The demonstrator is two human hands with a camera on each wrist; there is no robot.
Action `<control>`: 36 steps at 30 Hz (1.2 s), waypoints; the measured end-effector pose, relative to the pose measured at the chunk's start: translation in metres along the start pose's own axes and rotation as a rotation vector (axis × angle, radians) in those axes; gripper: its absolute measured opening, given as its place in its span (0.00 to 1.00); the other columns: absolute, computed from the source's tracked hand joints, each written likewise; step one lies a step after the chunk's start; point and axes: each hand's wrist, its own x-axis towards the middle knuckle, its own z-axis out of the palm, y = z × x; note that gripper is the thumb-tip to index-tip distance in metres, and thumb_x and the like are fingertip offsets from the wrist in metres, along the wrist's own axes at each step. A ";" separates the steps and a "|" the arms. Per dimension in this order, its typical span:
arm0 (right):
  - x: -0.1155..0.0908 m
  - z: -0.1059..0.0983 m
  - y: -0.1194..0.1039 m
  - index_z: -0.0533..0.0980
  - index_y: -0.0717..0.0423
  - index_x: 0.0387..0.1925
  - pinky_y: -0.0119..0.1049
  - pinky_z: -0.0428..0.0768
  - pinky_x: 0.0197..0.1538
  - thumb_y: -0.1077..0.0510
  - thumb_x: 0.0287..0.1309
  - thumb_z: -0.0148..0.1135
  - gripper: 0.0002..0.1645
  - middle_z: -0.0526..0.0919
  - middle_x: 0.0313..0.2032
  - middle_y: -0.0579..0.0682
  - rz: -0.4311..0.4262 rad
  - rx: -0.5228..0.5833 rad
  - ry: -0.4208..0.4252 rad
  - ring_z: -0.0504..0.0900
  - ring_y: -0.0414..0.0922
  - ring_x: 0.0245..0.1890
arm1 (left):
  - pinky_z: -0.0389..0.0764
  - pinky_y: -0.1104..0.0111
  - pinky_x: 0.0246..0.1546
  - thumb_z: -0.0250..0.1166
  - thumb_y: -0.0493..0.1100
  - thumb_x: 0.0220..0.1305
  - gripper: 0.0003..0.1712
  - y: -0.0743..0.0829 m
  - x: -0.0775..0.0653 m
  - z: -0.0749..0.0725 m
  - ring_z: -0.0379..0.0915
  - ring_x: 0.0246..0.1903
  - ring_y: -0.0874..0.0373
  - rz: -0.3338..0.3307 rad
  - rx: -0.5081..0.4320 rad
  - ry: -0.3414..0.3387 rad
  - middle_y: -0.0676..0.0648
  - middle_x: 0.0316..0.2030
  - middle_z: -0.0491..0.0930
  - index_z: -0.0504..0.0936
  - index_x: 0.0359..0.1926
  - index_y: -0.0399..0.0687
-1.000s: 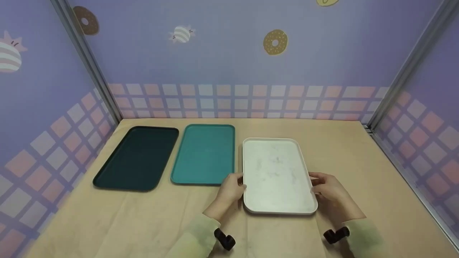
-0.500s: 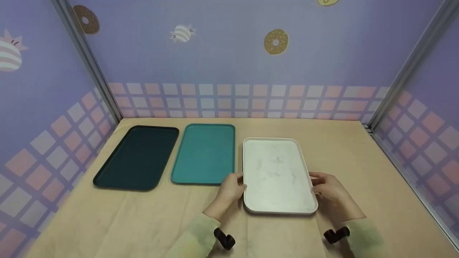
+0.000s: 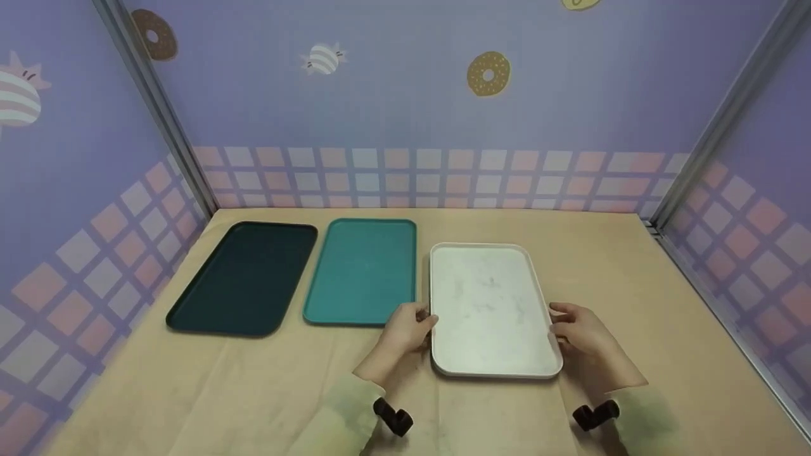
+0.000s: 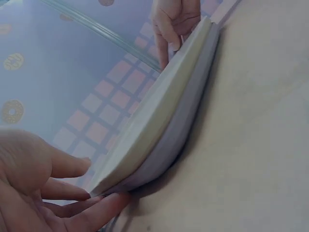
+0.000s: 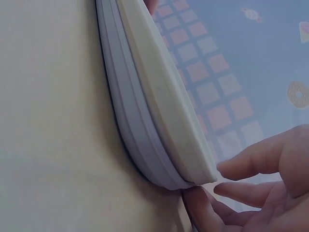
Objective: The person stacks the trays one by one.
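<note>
A pale, marbled rectangular tray [image 3: 491, 304] lies right of centre on the table. The wrist views show it atop at least one more pale tray [image 5: 128, 96], stacked with their edges nearly in line. At the stack's near left side, my left hand [image 3: 408, 329] has its fingertips at the edge; the thumb [image 4: 72, 166] stands apart from the top rim. My right hand [image 3: 583, 330] is at the opposite side, its fingertips touching the edge low down and the thumb beside the rim. Neither hand wraps round the trays.
A teal tray [image 3: 364, 272] lies just left of the stack, close to my left hand. Farther left is a dark green tray [image 3: 244, 278]. Patterned walls [image 3: 405, 114] enclose the beige cloth-covered table [image 3: 253, 392] at the back and sides.
My left hand has shifted slightly left, and its thumb has loosened from the tray's rim. The right hand's fingers have eased a little from the edge. The trays have stayed put.
</note>
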 end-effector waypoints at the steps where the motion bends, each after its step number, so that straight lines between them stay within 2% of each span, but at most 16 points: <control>1: -0.001 0.000 -0.002 0.54 0.73 0.76 0.27 0.80 0.36 0.67 0.70 0.53 0.38 0.68 0.66 0.76 0.008 0.004 0.009 0.80 0.39 0.40 | 0.83 0.63 0.35 0.60 0.42 0.76 0.19 0.000 0.000 -0.003 0.80 0.36 0.52 -0.018 -0.031 -0.011 0.39 0.43 0.84 0.81 0.58 0.31; 4: -0.003 0.000 -0.008 0.54 0.72 0.77 0.32 0.83 0.43 0.63 0.73 0.51 0.37 0.66 0.68 0.76 0.001 -0.014 0.049 0.80 0.47 0.50 | 0.87 0.63 0.34 0.56 0.43 0.78 0.27 0.000 0.001 -0.015 0.84 0.36 0.50 -0.077 -0.138 -0.023 0.37 0.48 0.83 0.71 0.71 0.33; 5: -0.004 0.000 -0.010 0.54 0.71 0.77 0.35 0.83 0.46 0.61 0.74 0.51 0.37 0.66 0.69 0.76 -0.016 -0.039 0.067 0.80 0.53 0.53 | 0.88 0.63 0.33 0.55 0.43 0.79 0.28 0.000 0.001 -0.020 0.85 0.35 0.49 -0.100 -0.180 -0.024 0.36 0.49 0.82 0.68 0.73 0.34; 7: -0.005 0.000 -0.015 0.55 0.70 0.77 0.45 0.83 0.55 0.60 0.74 0.52 0.37 0.65 0.70 0.76 -0.053 -0.084 0.102 0.76 0.63 0.61 | 0.89 0.61 0.38 0.54 0.44 0.80 0.29 0.000 0.002 -0.029 0.85 0.41 0.48 -0.117 -0.225 -0.004 0.35 0.52 0.82 0.66 0.74 0.35; 9: -0.006 0.001 -0.021 0.55 0.69 0.77 0.55 0.79 0.65 0.59 0.73 0.52 0.37 0.64 0.71 0.76 -0.091 -0.110 0.127 0.68 0.70 0.69 | 0.89 0.59 0.42 0.54 0.44 0.80 0.29 -0.001 0.003 -0.039 0.86 0.46 0.46 -0.119 -0.237 0.030 0.35 0.55 0.81 0.67 0.74 0.34; 12: -0.005 0.005 -0.033 0.55 0.68 0.77 0.62 0.68 0.73 0.60 0.73 0.53 0.37 0.63 0.72 0.75 -0.135 -0.089 0.141 0.62 0.72 0.73 | 0.89 0.57 0.47 0.54 0.44 0.80 0.28 -0.004 0.004 -0.054 0.83 0.53 0.43 -0.113 -0.236 0.081 0.34 0.58 0.81 0.68 0.72 0.33; 18: 0.004 0.026 -0.062 0.56 0.63 0.78 0.60 0.72 0.71 0.61 0.74 0.53 0.36 0.63 0.73 0.71 -0.192 0.030 0.107 0.67 0.66 0.72 | 0.86 0.53 0.53 0.54 0.45 0.80 0.26 -0.012 0.005 -0.087 0.80 0.58 0.42 -0.141 -0.256 0.163 0.34 0.60 0.80 0.70 0.72 0.37; 23: 0.012 0.050 -0.087 0.57 0.62 0.78 0.64 0.70 0.71 0.63 0.74 0.51 0.35 0.63 0.74 0.70 -0.207 0.174 0.027 0.66 0.66 0.73 | 0.84 0.55 0.54 0.52 0.44 0.81 0.26 -0.025 0.007 -0.119 0.78 0.58 0.42 -0.151 -0.194 0.223 0.33 0.60 0.78 0.69 0.72 0.34; 29: 0.027 0.081 -0.110 0.59 0.62 0.77 0.65 0.69 0.72 0.64 0.73 0.52 0.34 0.63 0.74 0.69 -0.159 0.312 -0.062 0.64 0.65 0.75 | 0.72 0.49 0.68 0.50 0.44 0.82 0.27 -0.041 0.011 -0.161 0.69 0.68 0.38 -0.191 -0.076 0.265 0.30 0.67 0.71 0.68 0.72 0.32; 32: 0.034 0.098 -0.120 0.60 0.61 0.77 0.64 0.70 0.72 0.63 0.72 0.52 0.34 0.64 0.74 0.69 -0.124 0.361 -0.103 0.64 0.65 0.75 | 0.67 0.48 0.73 0.49 0.45 0.82 0.28 -0.047 0.012 -0.176 0.63 0.72 0.37 -0.236 -0.075 0.269 0.30 0.70 0.68 0.66 0.74 0.32; 36: 0.041 0.122 -0.135 0.59 0.61 0.77 0.63 0.71 0.71 0.61 0.73 0.52 0.34 0.64 0.74 0.67 -0.064 0.390 -0.141 0.66 0.65 0.74 | 0.67 0.48 0.74 0.48 0.45 0.82 0.29 -0.053 0.014 -0.188 0.61 0.73 0.37 -0.289 -0.095 0.267 0.31 0.73 0.65 0.63 0.75 0.33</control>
